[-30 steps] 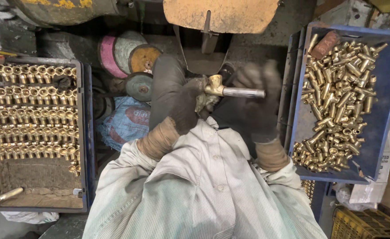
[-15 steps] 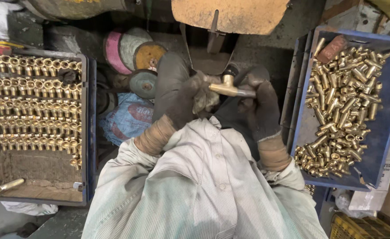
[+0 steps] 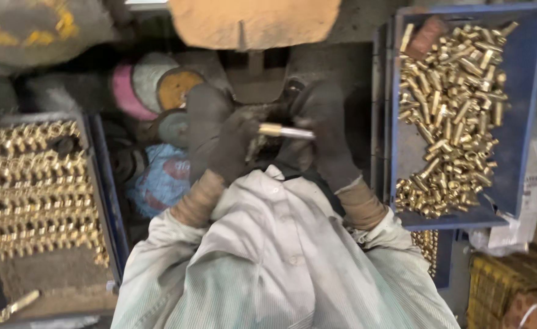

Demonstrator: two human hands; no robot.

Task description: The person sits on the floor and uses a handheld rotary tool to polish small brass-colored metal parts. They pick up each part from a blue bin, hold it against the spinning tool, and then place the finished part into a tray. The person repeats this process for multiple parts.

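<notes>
Both my hands wear dark gloves and meet just above my chest. My left hand (image 3: 215, 135) and my right hand (image 3: 322, 135) together hold a small brass fitting (image 3: 271, 129) mounted on a silver rod (image 3: 296, 133) that points right. Fingers of both hands are closed around it. The picture is blurred, so the exact grip is unclear. A blue tray (image 3: 524, 116) on my right holds several loose brass fittings (image 3: 454, 103). On my left another tray (image 3: 107, 207) carries several brass fittings (image 3: 31, 189) laid in neat rows.
A tan machine guard (image 3: 253, 21) sits straight ahead above a dark machine body. Worn buffing wheels, pink (image 3: 122, 91) and orange (image 3: 177, 88), lie left of it with a blue bag (image 3: 162, 176). A yellow crate (image 3: 512, 286) stands at the lower right.
The brass fitting on its rod has stayed between my hands, shifting slightly lower and turning. The camera view has tilted and moved, and the picture has become blurrier.
</notes>
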